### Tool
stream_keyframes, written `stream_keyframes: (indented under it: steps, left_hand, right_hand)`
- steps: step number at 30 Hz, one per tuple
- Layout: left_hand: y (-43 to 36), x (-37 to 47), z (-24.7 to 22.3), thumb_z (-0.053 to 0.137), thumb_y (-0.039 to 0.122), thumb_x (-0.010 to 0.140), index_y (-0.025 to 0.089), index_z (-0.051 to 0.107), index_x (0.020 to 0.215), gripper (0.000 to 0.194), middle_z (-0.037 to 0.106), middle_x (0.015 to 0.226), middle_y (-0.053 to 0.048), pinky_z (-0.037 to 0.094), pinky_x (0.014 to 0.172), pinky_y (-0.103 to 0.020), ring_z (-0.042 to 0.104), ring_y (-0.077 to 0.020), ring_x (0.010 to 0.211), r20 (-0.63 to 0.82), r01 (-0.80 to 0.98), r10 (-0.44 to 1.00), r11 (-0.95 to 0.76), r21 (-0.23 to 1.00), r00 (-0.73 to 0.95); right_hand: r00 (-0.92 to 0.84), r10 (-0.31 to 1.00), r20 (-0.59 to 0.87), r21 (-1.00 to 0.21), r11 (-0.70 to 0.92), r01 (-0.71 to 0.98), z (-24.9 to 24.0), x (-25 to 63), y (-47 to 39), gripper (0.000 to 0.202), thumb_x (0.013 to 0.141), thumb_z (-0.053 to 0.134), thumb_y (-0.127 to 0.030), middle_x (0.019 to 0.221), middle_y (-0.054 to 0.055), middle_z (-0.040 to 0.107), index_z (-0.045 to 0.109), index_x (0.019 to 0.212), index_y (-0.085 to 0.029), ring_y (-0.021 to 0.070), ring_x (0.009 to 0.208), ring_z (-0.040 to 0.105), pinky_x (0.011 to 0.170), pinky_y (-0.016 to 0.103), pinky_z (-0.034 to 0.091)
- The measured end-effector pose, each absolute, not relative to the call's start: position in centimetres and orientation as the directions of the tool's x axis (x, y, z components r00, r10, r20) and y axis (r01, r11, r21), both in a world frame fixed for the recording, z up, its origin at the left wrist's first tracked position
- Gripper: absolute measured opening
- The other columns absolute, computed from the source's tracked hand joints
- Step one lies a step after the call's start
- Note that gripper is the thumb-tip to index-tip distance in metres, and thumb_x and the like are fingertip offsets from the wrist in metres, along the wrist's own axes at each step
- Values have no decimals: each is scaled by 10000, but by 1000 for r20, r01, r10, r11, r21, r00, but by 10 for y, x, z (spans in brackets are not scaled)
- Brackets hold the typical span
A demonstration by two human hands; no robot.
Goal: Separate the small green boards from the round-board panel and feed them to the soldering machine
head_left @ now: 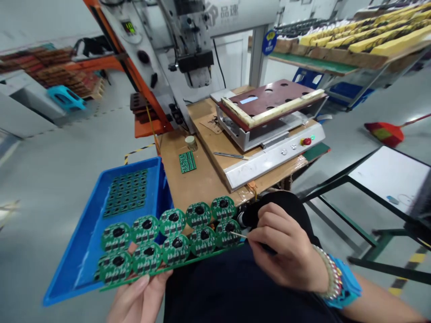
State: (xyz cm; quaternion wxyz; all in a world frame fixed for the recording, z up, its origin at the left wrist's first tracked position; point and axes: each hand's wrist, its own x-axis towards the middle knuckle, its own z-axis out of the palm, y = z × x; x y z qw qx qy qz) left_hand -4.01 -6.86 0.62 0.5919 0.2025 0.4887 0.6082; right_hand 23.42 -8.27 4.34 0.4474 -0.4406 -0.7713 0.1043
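Observation:
A panel of round green circuit boards [147,257], joined in two rows, is held out in front of my lap. My left hand [144,296] grips its near edge from below, thumb on top. Black glossy blobs sit at the centre of the round boards. My right hand [286,246] is closed in a pinch on a thin wooden stick [239,235]. The stick's tip is at the black blob of the near-row board at the right end. A beaded bracelet and a blue band circle the right wrist.
A blue tray [84,215] with another board panel [126,192] lies beneath and left. On the bench are a small green board [187,162], a little jar [191,142], tweezers [230,155] and a machine with a brown plate [269,96]. A green-framed stand [357,184] is at right.

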Motion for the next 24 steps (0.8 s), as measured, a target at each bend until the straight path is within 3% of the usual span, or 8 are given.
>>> stream_keyframes:
  steps: [7, 15, 24]
  left_hand:
    - [-70, -43, 5, 588, 124, 710, 405, 510, 1256, 620, 640, 1202, 82, 580, 722, -255, 636, -218, 1002, -325, -511, 920, 175, 841, -220]
    - [-67, -41, 5, 594, 105, 687, 395, 507, 1260, 649, 639, 1197, 89, 583, 712, -261, 671, -202, 912, -333, -541, 919, 174, 823, -211]
    - [-70, -45, 4, 553, 115, 738, 412, 517, 1248, 592, 638, 1201, 73, 594, 709, -295, 653, -226, 966, -354, -546, 918, 207, 812, -179]
  right_hand:
    - [-212, 775, 596, -555, 588, 589, 44, 235, -84, 154, 701, 526, -7, 625, 45, 501, 572, 765, -139, 160, 680, 432, 586, 317, 394]
    - [-193, 773, 604, -556, 582, 593, 47, 238, -86, 144, 705, 526, -12, 626, 48, 503, 570, 756, -138, 160, 678, 433, 577, 315, 397]
    - [-198, 772, 604, -554, 585, 593, 46, 238, -87, 135, 706, 520, -21, 615, 35, 483, 564, 735, -145, 156, 673, 431, 589, 314, 397]
